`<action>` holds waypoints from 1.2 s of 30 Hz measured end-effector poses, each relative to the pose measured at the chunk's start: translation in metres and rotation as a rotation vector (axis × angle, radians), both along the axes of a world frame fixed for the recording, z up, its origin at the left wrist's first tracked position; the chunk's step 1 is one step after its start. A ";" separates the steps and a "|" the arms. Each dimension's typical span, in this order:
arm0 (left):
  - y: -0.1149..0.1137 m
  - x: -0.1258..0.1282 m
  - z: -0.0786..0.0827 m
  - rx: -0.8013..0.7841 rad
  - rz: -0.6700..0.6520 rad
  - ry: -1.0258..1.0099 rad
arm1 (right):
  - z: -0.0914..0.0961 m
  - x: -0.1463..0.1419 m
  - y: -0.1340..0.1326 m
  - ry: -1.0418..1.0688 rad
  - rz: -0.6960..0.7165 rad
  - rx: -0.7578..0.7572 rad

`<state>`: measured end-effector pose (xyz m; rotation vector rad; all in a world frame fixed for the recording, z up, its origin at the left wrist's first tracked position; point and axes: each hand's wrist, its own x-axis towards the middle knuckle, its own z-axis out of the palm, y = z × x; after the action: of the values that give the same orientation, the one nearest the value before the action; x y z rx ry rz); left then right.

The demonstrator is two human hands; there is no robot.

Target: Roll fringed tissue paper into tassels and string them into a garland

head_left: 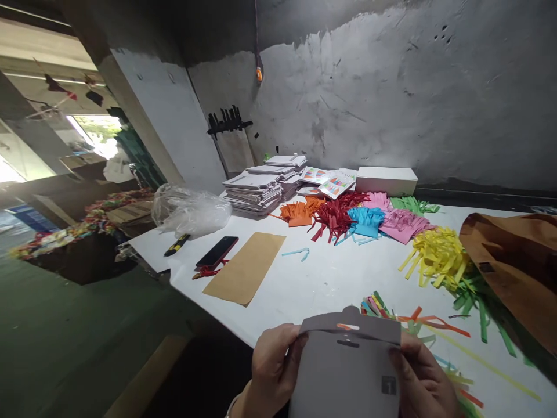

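A grey card packet (343, 371) with a hanger slot at its top is held upright near the table's front edge. My left hand (272, 368) grips its left side, thumb over the upper corner. On the right side my right hand (424, 380) pinches the packet's edge. Orange paper shows through the slot. Just behind the packet lie mixed coloured paper strips (391, 313) on the white table (331, 278).
Piles of paper strips lie across the table: orange (298, 212), red (335, 215), blue (365, 220), pink (402, 223), yellow (437, 255), green (411, 204). Stacks of grey packets (256, 191), a white box (385, 180), a brown envelope (246, 267), a phone (216, 252), a plastic bag (189, 209) and brown paper (517, 267) are also there.
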<state>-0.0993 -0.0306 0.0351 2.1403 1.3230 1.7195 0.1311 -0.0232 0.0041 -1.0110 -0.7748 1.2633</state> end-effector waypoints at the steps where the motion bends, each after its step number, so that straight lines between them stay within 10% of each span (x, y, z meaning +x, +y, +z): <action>1: 0.000 0.001 0.000 -0.047 -0.024 -0.031 | 0.002 0.002 0.001 -0.049 0.021 0.030; 9: 0.001 0.007 0.000 -0.317 -0.200 -0.283 | 0.010 0.005 0.000 -0.347 -0.122 0.295; 19: 0.017 -0.014 0.010 -0.344 -0.378 -0.141 | 0.000 0.046 0.025 -0.300 0.340 0.222; 28: 0.027 -0.018 0.044 -0.474 -0.752 0.073 | 0.045 0.058 0.034 -0.575 0.614 0.717; 36: 0.024 0.004 0.032 -0.273 -0.604 0.135 | 0.053 0.059 0.028 -1.097 0.391 0.908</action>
<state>-0.0950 -0.0070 0.0671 2.2061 0.7516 1.1099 0.1902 0.0046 0.0569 -0.7225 -2.2192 0.4048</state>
